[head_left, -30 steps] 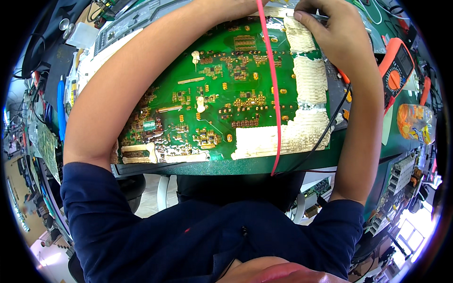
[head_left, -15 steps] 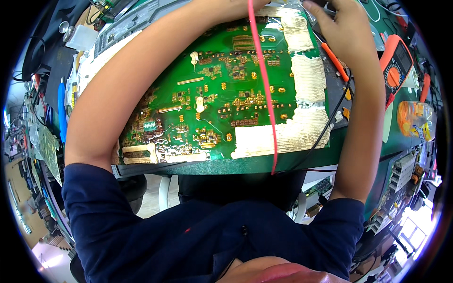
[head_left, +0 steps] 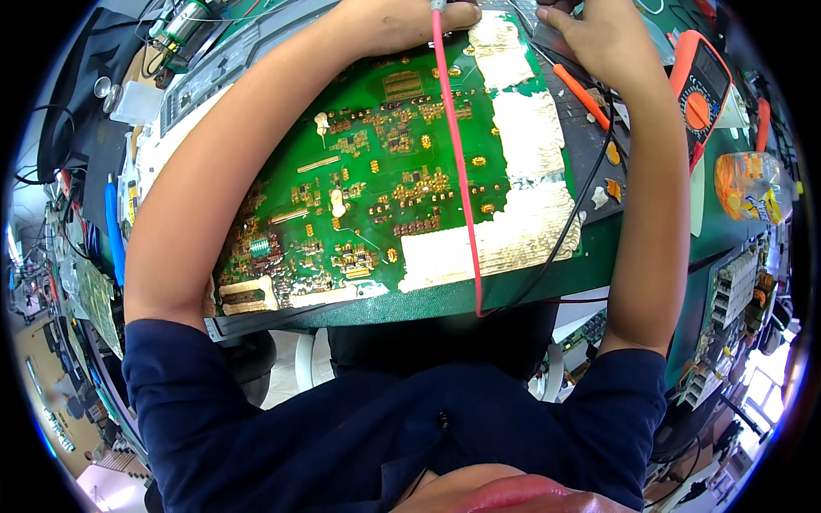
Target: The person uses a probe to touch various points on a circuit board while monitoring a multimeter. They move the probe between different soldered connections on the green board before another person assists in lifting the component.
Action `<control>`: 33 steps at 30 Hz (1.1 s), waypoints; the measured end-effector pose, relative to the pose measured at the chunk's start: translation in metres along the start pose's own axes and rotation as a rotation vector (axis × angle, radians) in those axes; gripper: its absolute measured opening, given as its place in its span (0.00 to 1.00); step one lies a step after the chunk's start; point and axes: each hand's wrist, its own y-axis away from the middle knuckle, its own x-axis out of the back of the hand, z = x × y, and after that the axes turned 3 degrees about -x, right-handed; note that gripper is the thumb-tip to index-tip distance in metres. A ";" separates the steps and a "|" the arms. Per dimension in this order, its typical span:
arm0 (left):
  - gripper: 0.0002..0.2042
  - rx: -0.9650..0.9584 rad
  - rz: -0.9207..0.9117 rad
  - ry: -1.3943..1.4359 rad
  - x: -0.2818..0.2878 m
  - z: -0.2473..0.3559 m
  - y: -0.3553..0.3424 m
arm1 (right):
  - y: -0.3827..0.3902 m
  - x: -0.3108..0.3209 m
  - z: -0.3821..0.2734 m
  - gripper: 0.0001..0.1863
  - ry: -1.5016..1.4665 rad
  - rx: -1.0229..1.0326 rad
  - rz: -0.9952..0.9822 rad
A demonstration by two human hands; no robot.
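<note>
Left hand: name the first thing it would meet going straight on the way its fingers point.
Heading right, the left hand would probably first meet the cream-coloured coating on the green circuit board; its height is unclear, so it might pass over toward the right hand.

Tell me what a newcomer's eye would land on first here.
The big green circuit board dominates the upper middle, with broad cream bands along its right and near edges. A bright red cable cuts across it, running from the left hand at the top down past the near edge. Toward the right rim, an orange multimeter also stands out.
</note>
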 end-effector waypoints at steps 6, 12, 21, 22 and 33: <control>0.11 -0.026 -0.003 0.003 0.003 0.009 0.005 | 0.005 0.005 -0.002 0.10 0.059 0.043 -0.110; 0.08 -0.107 0.016 0.121 -0.001 0.004 0.004 | 0.010 0.008 -0.007 0.09 -0.006 0.055 -0.173; 0.07 -0.455 0.098 -0.218 -0.006 0.004 0.007 | 0.008 0.008 -0.016 0.09 0.001 -0.016 -0.217; 0.07 -0.445 0.098 -0.209 -0.007 0.006 0.007 | 0.009 0.009 -0.015 0.09 0.002 -0.018 -0.219; 0.06 -0.428 0.119 -0.224 -0.010 0.010 0.008 | 0.009 0.023 -0.009 0.11 0.041 -0.086 -0.235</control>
